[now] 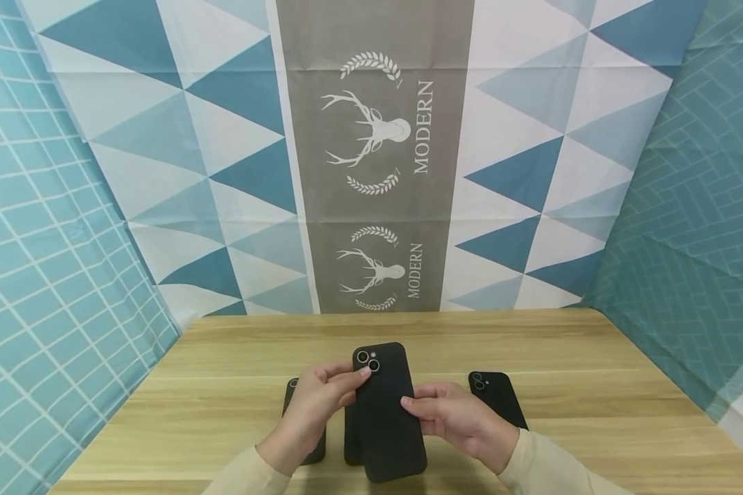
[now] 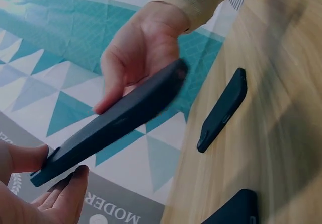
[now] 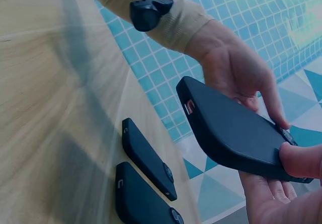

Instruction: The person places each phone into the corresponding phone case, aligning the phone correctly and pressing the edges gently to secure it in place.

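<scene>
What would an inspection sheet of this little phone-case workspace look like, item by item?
Surface: light wooden table with visible grain.
Job's things: matte black phone case with camera cut-outs, held up off the table between both hands.
Clutter: three more black phone cases lie flat: one at the right, one at the left partly hidden by the left hand, one beneath the held case.
Grippers: left hand pinches the held case near the camera end; right hand grips its side edge.
Cables: nothing seen.
Surroundings: backdrop cloth of blue and white triangles with a grey deer "MODERN" band; teal tile-patterned side walls. A dark wrist-worn device sits on the cream sleeve.
</scene>
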Demonstrator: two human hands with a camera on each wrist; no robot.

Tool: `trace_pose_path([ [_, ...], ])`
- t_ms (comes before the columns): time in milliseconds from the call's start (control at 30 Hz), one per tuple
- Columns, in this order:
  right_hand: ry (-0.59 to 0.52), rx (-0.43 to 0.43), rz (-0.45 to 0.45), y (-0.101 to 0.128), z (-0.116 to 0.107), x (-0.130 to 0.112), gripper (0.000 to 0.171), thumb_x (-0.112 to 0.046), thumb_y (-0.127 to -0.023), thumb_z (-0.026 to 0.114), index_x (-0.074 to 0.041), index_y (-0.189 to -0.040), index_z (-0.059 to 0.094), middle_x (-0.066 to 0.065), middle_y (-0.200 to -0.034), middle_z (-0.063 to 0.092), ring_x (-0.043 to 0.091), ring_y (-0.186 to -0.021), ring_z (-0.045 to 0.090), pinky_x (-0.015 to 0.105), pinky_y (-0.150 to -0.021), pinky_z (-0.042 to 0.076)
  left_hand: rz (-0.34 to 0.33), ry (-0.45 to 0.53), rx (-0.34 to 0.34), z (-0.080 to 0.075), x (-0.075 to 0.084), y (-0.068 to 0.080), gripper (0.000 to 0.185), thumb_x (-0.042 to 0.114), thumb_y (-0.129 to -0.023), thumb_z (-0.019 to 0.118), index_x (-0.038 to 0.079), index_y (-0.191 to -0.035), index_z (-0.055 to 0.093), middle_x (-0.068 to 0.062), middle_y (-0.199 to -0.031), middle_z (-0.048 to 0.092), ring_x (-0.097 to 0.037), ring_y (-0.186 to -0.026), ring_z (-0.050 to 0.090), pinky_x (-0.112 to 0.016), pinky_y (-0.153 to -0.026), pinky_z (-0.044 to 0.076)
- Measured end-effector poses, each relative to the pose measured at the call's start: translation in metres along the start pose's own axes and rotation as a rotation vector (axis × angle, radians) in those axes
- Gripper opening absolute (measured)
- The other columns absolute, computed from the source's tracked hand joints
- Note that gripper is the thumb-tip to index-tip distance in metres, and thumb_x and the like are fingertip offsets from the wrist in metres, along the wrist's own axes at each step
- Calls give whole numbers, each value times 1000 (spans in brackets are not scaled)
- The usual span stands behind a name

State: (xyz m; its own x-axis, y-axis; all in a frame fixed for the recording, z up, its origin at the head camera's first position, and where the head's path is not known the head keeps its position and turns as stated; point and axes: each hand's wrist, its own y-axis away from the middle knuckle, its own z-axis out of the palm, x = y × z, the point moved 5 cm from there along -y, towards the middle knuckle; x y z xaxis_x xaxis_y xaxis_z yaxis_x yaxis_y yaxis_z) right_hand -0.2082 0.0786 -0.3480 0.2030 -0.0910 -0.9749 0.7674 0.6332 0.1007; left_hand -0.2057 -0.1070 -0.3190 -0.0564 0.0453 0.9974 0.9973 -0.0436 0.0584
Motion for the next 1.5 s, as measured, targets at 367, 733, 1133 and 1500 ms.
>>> trace_pose_path([
  [367, 11, 58, 8, -1, -3, -7, 41, -18, -95, 59, 9, -126, 57, -3, -102, 73, 7, -94, 69, 27, -91, 56, -68, -2, -103, 12, -16, 11, 44, 24, -85, 73, -6, -115, 64, -9, -100, 75, -18, -91, 73, -36, -90, 57],
  [733, 1, 16, 3, 0, -2, -7, 48, -17, -94, 60, 11, -131, 49, 1, -112, 71, 8, -100, 68, 27, -93, 55, -65, 9, -52, 10, -14, 7, 41, 24, -84, 74, -4, -112, 67, -8, -95, 76, -18, -83, 74, -37, -89, 56],
  [1133, 16, -3, 53, 5, -4, 3, 44, -9, -90, 63, 11, -128, 53, 1, -106, 73, 7, -93, 69, 25, -86, 56, -87, 26, -45, 6, -16, -4, 40, 27, -86, 71, -3, -112, 68, -1, -92, 75, -12, -80, 72, -34, -89, 56],
  [1500, 90, 185, 104, 6, -24, 3, 43, -7, -88, 66, 11, -125, 56, 3, -104, 74, 7, -90, 69, 28, -89, 56, -81, 14, -134, 6, -18, -3, 62, 33, -92, 63, -13, -130, 48, -27, -128, 60, -24, -108, 67, -31, -92, 56],
])
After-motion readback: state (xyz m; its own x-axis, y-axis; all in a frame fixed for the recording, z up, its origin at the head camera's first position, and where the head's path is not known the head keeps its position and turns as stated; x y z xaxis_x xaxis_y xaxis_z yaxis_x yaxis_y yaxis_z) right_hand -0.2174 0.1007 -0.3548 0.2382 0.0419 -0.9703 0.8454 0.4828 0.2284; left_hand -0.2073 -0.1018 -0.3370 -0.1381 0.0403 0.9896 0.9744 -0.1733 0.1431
